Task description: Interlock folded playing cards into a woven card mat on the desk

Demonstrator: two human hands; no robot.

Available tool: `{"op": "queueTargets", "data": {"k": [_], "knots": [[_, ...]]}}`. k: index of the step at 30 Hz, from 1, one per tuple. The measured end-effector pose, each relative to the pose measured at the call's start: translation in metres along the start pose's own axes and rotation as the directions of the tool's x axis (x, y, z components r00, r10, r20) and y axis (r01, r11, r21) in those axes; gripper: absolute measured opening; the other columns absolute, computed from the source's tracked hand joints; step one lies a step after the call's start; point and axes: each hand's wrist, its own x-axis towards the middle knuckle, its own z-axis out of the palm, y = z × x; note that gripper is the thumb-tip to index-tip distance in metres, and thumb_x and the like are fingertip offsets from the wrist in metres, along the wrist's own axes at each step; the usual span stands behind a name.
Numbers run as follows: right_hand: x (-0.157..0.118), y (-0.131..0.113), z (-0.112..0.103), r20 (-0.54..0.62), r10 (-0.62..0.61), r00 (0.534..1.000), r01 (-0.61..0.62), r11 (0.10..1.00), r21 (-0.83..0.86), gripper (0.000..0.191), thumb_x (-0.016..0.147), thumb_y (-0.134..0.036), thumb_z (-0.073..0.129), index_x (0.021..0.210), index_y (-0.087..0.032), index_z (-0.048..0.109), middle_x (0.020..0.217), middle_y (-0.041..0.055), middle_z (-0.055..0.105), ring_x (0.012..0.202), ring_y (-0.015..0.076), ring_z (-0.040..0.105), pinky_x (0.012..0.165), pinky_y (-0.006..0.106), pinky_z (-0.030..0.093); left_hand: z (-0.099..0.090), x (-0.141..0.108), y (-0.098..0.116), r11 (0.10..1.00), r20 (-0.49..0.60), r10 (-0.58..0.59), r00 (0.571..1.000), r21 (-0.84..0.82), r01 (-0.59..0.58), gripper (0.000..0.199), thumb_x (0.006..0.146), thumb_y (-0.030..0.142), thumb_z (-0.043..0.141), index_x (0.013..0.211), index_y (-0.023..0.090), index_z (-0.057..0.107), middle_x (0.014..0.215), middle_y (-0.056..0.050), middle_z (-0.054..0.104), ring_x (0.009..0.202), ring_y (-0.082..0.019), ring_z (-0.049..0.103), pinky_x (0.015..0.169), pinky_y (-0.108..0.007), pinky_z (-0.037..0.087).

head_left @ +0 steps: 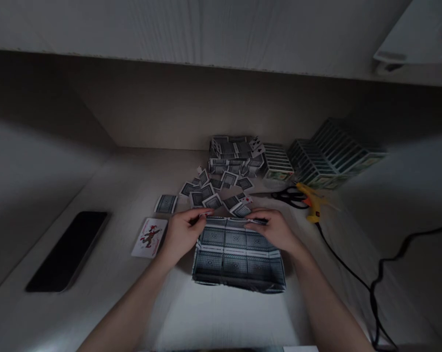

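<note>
A box-like shape made of playing cards (239, 252), backs outward, lies on the white surface in front of me. My left hand (184, 230) pinches its far left edge between thumb and fingers. At the far right edge, my right hand (274, 227) grips the rim the same way, thumb below and fingers above. Just beyond the box spreads a loose pile of folded cards (208, 190), mostly backs up. A joker card (149, 238) lies face up to the left, with a face-down card (165, 203) behind it.
A black phone (67, 252) lies at the left. Behind the pile stands another card-covered box (235, 156), beside stacked card packs (276, 161). Scissors (292, 196) and a yellow glue gun (312, 203) with a black cable (345, 264) are at the right. A shelf edge (206, 64) overhangs.
</note>
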Motion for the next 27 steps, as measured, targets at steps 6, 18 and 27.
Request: {"op": "queueTargets", "data": {"k": [6, 18, 27], "knots": [[0.000, 0.004, 0.001, -0.016, -0.010, 1.000, 0.009, 1.000, -0.017, 0.014, 0.068, -0.027, 0.067, 0.080, -0.021, 0.070, 0.087, 0.0045, 0.068, 0.084, 0.0189, 0.062, 0.078, 0.030, 0.047, -0.003, -0.001, 0.001, 0.999, 0.077, 0.048, 0.996, -0.023, -0.046, 0.025, 0.076, 0.024, 0.051, 0.092, 0.019, 0.069, 0.094, -0.003, 0.070, 0.085, -0.017, 0.063, 0.068, -0.022, 0.048], [-0.001, 0.002, -0.016, -0.089, -0.060, 0.994, 0.054, 0.996, -0.067, 0.017, 0.067, -0.034, 0.068, 0.077, -0.021, 0.070, 0.084, 0.0048, 0.069, 0.082, 0.0203, 0.063, 0.072, 0.030, 0.049, 0.018, -0.005, 0.002, 0.949, 0.045, 0.016, 0.999, -0.315, -0.001, 0.022, 0.077, 0.029, 0.051, 0.084, 0.018, 0.068, 0.087, -0.003, 0.071, 0.084, -0.018, 0.063, 0.074, -0.025, 0.046], [0.002, -0.028, -0.018, -0.299, -0.005, 0.954, 0.072, 0.974, 0.216, 0.027, 0.076, -0.027, 0.060, 0.102, -0.021, 0.059, 0.064, -0.0008, 0.064, 0.057, 0.0138, 0.061, 0.058, 0.027, 0.051, 0.031, -0.003, -0.012, 0.873, 0.039, -0.029, 0.999, -0.485, 0.045, 0.021, 0.077, 0.034, 0.049, 0.073, 0.016, 0.059, 0.076, -0.003, 0.069, 0.074, -0.017, 0.060, 0.065, -0.025, 0.044]]}}
